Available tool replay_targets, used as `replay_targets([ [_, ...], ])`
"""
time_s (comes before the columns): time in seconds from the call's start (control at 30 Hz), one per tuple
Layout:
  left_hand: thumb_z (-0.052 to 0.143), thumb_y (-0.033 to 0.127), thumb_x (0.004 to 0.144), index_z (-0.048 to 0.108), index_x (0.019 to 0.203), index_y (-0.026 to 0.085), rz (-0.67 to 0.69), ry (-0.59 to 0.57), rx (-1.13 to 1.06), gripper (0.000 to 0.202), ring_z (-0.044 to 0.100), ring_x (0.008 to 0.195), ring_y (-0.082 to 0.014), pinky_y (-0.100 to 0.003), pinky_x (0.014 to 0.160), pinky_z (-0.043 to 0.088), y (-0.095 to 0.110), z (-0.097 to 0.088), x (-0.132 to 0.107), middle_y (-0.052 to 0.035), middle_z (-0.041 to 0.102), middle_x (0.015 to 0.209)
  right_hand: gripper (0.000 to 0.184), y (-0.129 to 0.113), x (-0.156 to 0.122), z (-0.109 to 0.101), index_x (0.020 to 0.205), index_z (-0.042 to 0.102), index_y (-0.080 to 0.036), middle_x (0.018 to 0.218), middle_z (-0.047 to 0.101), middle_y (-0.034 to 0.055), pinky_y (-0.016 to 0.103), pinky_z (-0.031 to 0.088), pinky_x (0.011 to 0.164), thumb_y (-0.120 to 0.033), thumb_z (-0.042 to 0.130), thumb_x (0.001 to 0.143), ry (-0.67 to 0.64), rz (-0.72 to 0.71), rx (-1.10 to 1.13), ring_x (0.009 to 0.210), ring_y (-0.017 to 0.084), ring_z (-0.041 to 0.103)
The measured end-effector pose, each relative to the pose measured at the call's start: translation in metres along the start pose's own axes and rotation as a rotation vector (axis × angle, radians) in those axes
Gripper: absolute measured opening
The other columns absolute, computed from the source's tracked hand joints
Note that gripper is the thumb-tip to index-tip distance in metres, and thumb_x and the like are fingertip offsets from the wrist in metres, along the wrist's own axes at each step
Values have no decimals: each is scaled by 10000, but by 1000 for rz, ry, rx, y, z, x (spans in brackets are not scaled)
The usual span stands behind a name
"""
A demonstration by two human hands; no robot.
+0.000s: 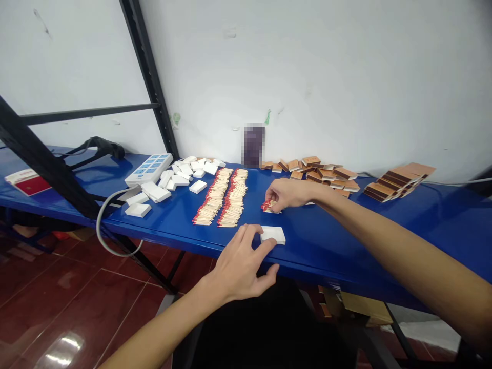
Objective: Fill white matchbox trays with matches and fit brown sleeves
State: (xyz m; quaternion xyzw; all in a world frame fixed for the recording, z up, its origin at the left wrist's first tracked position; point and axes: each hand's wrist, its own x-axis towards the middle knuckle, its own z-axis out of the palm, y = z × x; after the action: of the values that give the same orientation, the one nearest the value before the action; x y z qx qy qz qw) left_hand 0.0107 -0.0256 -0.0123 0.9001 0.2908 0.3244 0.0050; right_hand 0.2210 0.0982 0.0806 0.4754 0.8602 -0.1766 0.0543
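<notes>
My right hand (283, 195) is closed in a pinch on a small bunch of red-tipped matches (268, 205), low over the blue table. Just nearer to me lies a white matchbox tray (274, 234), flat on the tabletop. My left hand (244, 264) rests at that tray's left side, its fingers apart and curved, fingertips touching or nearly touching the tray and the thumb off the table edge. To the left, matches lie in two long rows, a left row (215, 197) and a right row (233, 198), heads pointing left.
White inner trays (180, 174) are heaped at the back left, beside a white-and-blue box (149, 169). Brown matchbox sleeves (326, 173) lie along the wall, with a leaning stack (395, 182) farther right. A grey cable (99, 225) loops over the front edge near a black post (82, 197).
</notes>
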Motion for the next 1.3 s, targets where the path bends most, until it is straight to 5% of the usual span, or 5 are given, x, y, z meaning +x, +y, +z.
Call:
replay_targets([
  [0.3, 581, 307, 846, 571, 1165, 146, 1, 14, -23, 358, 512, 1045, -294, -453, 879, 525, 0, 0, 0, -164, 487, 1160, 123, -38, -30, -6, 770, 660, -171, 623, 576, -28, 264, 318, 510, -269, 661, 695, -83, -101, 25, 554, 116, 464],
  [0.57, 518, 225, 911, 424, 1012, 193, -189, 63, -143, 142, 546, 1110, -271, -413, 913, 519, -2, 1, 5, -143, 522, 1183, 139, -58, -37, 4, 796, 672, -165, 680, 646, -4, 255, 374, 552, -274, 659, 712, -163, -125, -1, 618, 138, 557],
  [0.9, 474, 189, 958, 413, 1154, 213, -246, -33, -187, 206, 614, 1106, -258, -399, 918, 518, -4, 2, 7, -100, 615, 1171, 422, -41, -63, 2, 1072, 683, -190, 980, 706, 61, 286, 461, 691, -444, 681, 735, -20, -86, 67, 866, 216, 641],
  [1.3, 465, 223, 993, 512, 1158, 199, -237, -51, -163, 173, 625, 1094, -254, -421, 953, 516, -2, 0, 10, -90, 649, 1163, 342, -26, -65, 25, 946, 732, -174, 829, 719, 54, 277, 455, 659, -475, 604, 846, 27, -124, 244, 747, 184, 637],
])
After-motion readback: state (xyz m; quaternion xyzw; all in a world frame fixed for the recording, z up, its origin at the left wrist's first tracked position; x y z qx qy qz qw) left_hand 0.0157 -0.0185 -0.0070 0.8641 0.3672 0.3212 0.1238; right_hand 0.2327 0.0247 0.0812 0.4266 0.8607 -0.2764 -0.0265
